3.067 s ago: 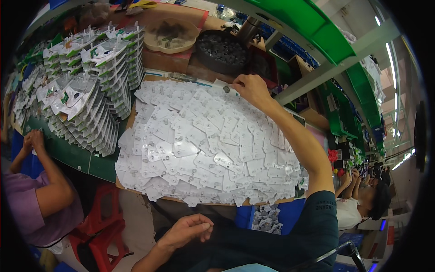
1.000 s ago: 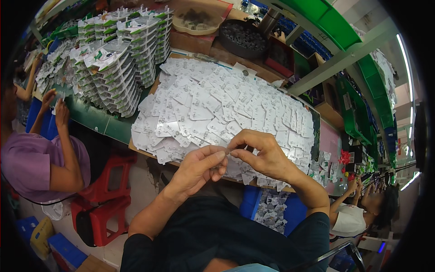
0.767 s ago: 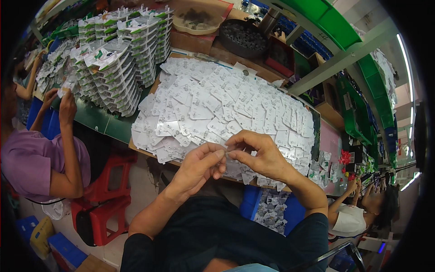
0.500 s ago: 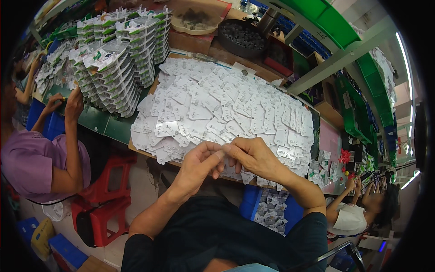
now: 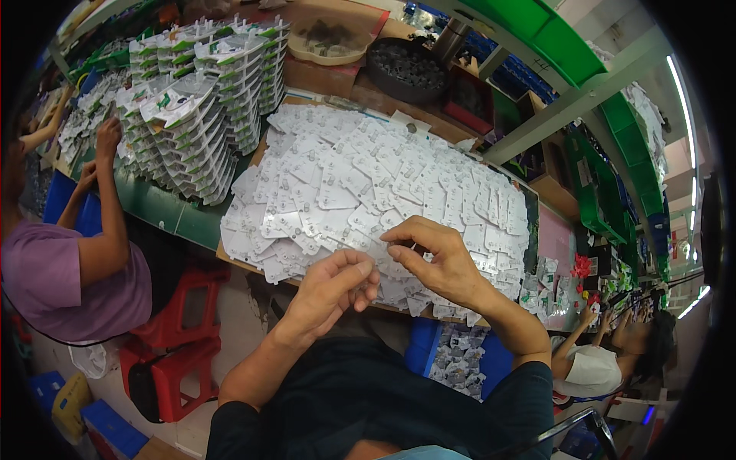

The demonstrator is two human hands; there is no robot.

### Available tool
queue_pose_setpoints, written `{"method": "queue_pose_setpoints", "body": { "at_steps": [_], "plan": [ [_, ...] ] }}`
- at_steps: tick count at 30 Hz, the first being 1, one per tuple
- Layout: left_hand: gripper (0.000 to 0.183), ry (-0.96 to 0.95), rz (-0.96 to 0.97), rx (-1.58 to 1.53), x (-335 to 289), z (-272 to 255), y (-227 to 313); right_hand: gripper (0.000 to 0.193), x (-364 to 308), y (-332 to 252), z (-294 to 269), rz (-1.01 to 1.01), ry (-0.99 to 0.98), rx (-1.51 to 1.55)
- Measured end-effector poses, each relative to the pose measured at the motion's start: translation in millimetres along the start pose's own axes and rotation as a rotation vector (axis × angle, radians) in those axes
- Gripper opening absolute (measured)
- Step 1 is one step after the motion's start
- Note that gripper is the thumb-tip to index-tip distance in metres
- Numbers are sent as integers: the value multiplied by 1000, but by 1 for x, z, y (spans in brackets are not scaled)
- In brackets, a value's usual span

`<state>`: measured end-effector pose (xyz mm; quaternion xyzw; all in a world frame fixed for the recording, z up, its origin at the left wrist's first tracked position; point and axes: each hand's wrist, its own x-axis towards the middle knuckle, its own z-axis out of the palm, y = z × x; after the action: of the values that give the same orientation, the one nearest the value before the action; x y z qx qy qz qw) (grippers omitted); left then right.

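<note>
My left hand (image 5: 331, 293) is closed just off the near edge of the pile, its thumb pressed against the curled fingers. Anything it pinches is too small or hidden to make out. Just to its right, my right hand (image 5: 438, 264) hovers over the pile's near edge, the thumb and forefinger apart with nothing visible between them. The two hands are close but do not touch. Beneath and beyond them a broad layer of flat white plastic parts (image 5: 337, 188) with small clear pegs covers the worktop.
Tall stacks of white-and-green parts (image 5: 180, 115) stand at the left. Behind the pile are a cream tray (image 5: 330, 44) and a round dark pan (image 5: 406, 69) of small dark pieces. A blue bin (image 5: 423, 343) sits below the table edge. Co-workers sit left and right.
My hands have parted from fingertip contact. The right has lifted away slightly, its thumb and forefinger spreading; the left has moved slightly down. The left co-worker's arms have shifted.
</note>
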<state>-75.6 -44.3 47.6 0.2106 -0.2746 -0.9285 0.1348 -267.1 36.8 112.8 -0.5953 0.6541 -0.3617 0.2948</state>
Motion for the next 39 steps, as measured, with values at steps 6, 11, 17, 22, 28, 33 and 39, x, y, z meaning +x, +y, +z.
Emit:
{"method": "queue_pose_setpoints", "body": {
  "at_steps": [6, 11, 17, 22, 28, 33, 39],
  "plan": [
    [21, -92, -65, -94, -15, -9, -9, 19, 27, 20, -37, 72, 236, 9],
    [23, -124, -181, -184, -24, -21, -26, 18, 86, 64, -88, 235, 301, 17],
    [22, -61, -345, -263, -34, -38, -41, 16, 160, 134, -115, 221, 213, -482],
    [22, 7, -423, -312, -38, -58, -48, 15, 191, 174, -108, 183, 130, -743],
    [22, 8, -474, -318, -38, -72, -52, 16, 202, 190, -100, 207, 44, -794],
    [21, -22, -480, -345, -32, -73, -49, 16, 202, 197, -95, 154, -10, -922],
    [22, -58, -478, -313, -36, -71, -46, 17, 199, 194, -98, 178, 41, -887]
  ]
}}
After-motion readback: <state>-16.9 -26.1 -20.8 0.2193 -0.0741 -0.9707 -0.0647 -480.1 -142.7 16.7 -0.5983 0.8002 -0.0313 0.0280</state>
